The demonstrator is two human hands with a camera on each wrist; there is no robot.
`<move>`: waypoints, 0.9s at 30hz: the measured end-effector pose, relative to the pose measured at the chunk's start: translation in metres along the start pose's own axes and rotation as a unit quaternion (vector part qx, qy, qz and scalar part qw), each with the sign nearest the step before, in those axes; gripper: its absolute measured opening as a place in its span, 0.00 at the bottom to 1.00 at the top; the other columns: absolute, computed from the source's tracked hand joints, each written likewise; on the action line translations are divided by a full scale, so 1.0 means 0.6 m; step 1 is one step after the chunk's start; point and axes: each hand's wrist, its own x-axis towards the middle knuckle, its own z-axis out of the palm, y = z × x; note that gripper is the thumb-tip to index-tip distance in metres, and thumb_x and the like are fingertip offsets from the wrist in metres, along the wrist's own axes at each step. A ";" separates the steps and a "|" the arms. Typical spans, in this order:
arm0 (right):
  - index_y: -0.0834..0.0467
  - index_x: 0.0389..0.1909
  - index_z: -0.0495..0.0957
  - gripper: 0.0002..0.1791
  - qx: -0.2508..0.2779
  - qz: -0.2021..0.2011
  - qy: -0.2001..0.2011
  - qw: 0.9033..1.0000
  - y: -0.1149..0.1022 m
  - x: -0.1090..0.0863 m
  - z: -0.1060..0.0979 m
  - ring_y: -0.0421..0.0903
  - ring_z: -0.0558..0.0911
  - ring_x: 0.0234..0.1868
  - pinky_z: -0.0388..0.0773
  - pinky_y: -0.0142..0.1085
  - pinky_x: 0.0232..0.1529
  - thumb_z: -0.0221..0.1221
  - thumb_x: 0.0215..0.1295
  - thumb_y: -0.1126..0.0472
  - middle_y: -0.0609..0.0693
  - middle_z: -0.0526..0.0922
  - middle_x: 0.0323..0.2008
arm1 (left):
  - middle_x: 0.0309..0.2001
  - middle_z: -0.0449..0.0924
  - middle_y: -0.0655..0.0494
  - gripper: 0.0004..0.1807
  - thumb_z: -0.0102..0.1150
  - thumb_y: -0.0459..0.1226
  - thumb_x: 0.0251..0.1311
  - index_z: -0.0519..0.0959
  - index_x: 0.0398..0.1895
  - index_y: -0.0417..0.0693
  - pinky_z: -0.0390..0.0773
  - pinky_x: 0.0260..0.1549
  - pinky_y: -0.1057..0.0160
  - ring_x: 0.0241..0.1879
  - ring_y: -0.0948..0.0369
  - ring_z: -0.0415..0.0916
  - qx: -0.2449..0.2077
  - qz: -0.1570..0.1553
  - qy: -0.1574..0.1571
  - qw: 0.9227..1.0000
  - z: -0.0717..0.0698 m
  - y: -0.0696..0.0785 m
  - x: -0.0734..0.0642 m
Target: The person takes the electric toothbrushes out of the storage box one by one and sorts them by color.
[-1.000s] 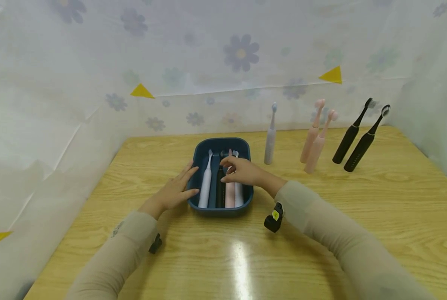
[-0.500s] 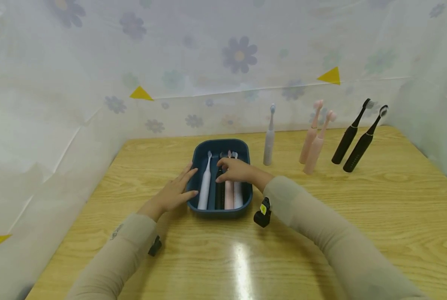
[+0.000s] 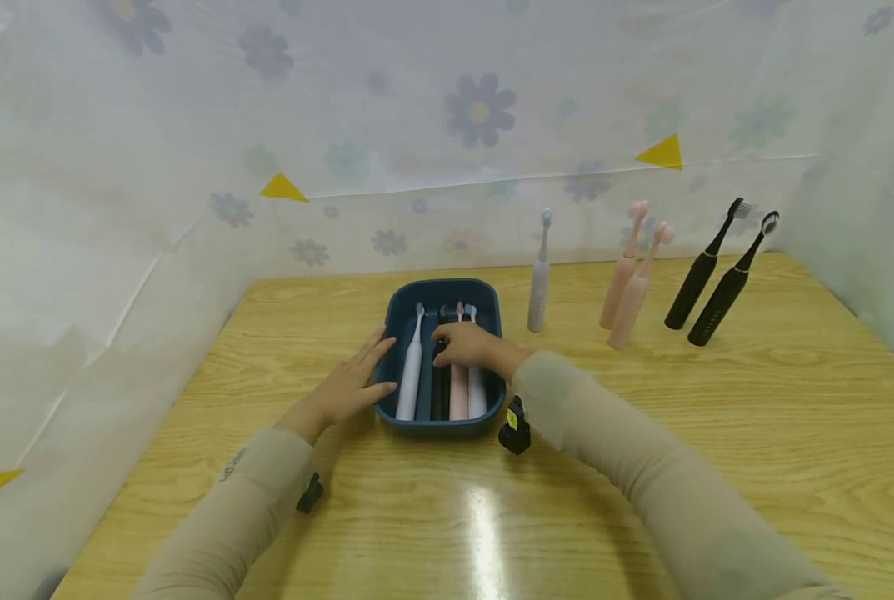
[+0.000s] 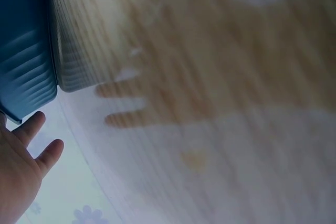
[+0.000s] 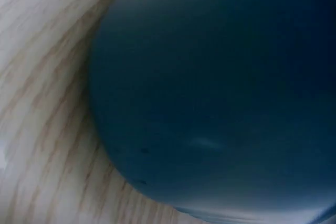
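The black brush [image 3: 440, 393] lies in the box [image 3: 441, 428], second of four from the left; the others are one white brush [image 3: 410, 379], one pink brush [image 3: 458, 396] and one pale brush [image 3: 476, 393]. Right hand [image 3: 467, 343]: inside the box, fingers curved over the black brush; grip cannot be determined. Left hand [image 3: 343, 387]: fingers spread wide at the box's left rim. Upright, right of the box: one lilac brush [image 3: 538, 296], two pink ones [image 3: 629, 310], two black ones [image 3: 719, 305].
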 end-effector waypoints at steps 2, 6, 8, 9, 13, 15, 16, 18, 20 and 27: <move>0.59 0.55 0.67 0.25 -0.021 -0.007 -0.002 1.000 -0.001 0.002 0.003 0.49 0.70 0.50 0.68 0.41 0.46 0.57 0.55 0.57 0.55 0.71 0.51 | 0.67 0.27 0.59 0.35 0.42 0.49 0.60 0.41 0.67 0.53 0.44 0.49 0.34 0.60 0.45 0.49 0.000 0.000 0.000 1.000 0.000 0.000 0.000; 0.59 0.55 0.67 0.25 -0.059 -0.020 -0.005 0.998 -0.003 0.002 0.011 0.49 0.68 0.53 0.65 0.41 0.50 0.55 0.57 0.56 0.54 0.70 0.53 | 0.67 0.28 0.58 0.35 0.42 0.50 0.60 0.42 0.67 0.53 0.43 0.49 0.34 0.60 0.45 0.48 0.000 0.001 -0.001 1.000 -0.001 0.001 -0.001; 0.58 0.55 0.68 0.24 -0.075 -0.024 -0.007 0.997 -0.006 0.000 0.014 0.49 0.68 0.53 0.64 0.41 0.51 0.54 0.57 0.55 0.54 0.70 0.53 | 0.67 0.28 0.57 0.35 0.42 0.49 0.60 0.42 0.67 0.53 0.43 0.49 0.34 0.60 0.45 0.48 0.000 0.002 -0.001 1.000 -0.001 0.002 -0.001; 0.58 0.55 0.68 0.24 -0.083 -0.026 -0.008 0.996 -0.008 -0.001 0.014 0.49 0.68 0.53 0.64 0.41 0.51 0.54 0.58 0.55 0.53 0.70 0.53 | 0.67 0.28 0.57 0.35 0.42 0.49 0.60 0.42 0.67 0.52 0.44 0.49 0.34 0.60 0.45 0.48 0.001 0.002 -0.001 1.000 -0.001 0.002 -0.001; 0.57 0.54 0.69 0.23 -0.113 -0.035 -0.009 0.993 -0.013 -0.004 0.017 0.49 0.69 0.52 0.64 0.41 0.51 0.53 0.59 0.53 0.53 0.72 0.52 | 0.67 0.29 0.57 0.35 0.42 0.49 0.60 0.42 0.67 0.52 0.44 0.49 0.35 0.61 0.45 0.47 0.001 0.001 0.001 1.000 0.000 0.001 0.000; 0.57 0.54 0.69 0.23 -0.122 -0.035 -0.007 0.992 -0.014 -0.004 0.018 0.48 0.70 0.51 0.65 0.41 0.50 0.53 0.58 0.52 0.53 0.72 0.51 | 0.67 0.29 0.57 0.36 0.42 0.50 0.60 0.42 0.67 0.52 0.45 0.49 0.35 0.61 0.46 0.47 0.002 0.001 0.002 1.000 0.000 0.000 0.000; 0.56 0.54 0.69 0.23 -0.127 -0.034 -0.005 0.991 -0.013 -0.004 0.019 0.49 0.70 0.51 0.65 0.41 0.50 0.53 0.58 0.51 0.53 0.72 0.51 | 0.67 0.29 0.57 0.36 0.42 0.50 0.60 0.42 0.67 0.52 0.45 0.49 0.35 0.61 0.46 0.47 0.002 0.001 0.003 1.000 0.000 0.000 0.000; 0.55 0.54 0.70 0.24 -0.134 -0.030 -0.003 0.991 -0.014 -0.004 0.020 0.49 0.70 0.51 0.65 0.42 0.49 0.53 0.58 0.50 0.53 0.72 0.51 | 0.67 0.29 0.57 0.36 0.42 0.50 0.60 0.42 0.67 0.51 0.45 0.49 0.35 0.61 0.46 0.47 0.002 0.002 0.003 1.000 0.000 0.000 0.000; 0.54 0.54 0.70 0.24 -0.143 -0.024 -0.002 0.989 -0.015 -0.004 0.022 0.50 0.69 0.51 0.65 0.43 0.49 0.53 0.57 0.49 0.53 0.72 0.51 | 0.67 0.29 0.57 0.36 0.42 0.50 0.60 0.43 0.67 0.52 0.45 0.49 0.35 0.61 0.46 0.47 0.002 0.002 0.003 1.000 0.000 -0.001 0.000; 0.51 0.53 0.72 0.24 -0.159 -0.014 0.007 0.987 -0.014 0.000 0.026 0.50 0.69 0.50 0.66 0.45 0.47 0.53 0.56 0.47 0.52 0.72 0.50 | 0.67 0.29 0.58 0.35 0.42 0.49 0.60 0.43 0.67 0.52 0.44 0.49 0.35 0.61 0.46 0.48 0.000 0.002 0.005 1.000 0.000 0.000 0.000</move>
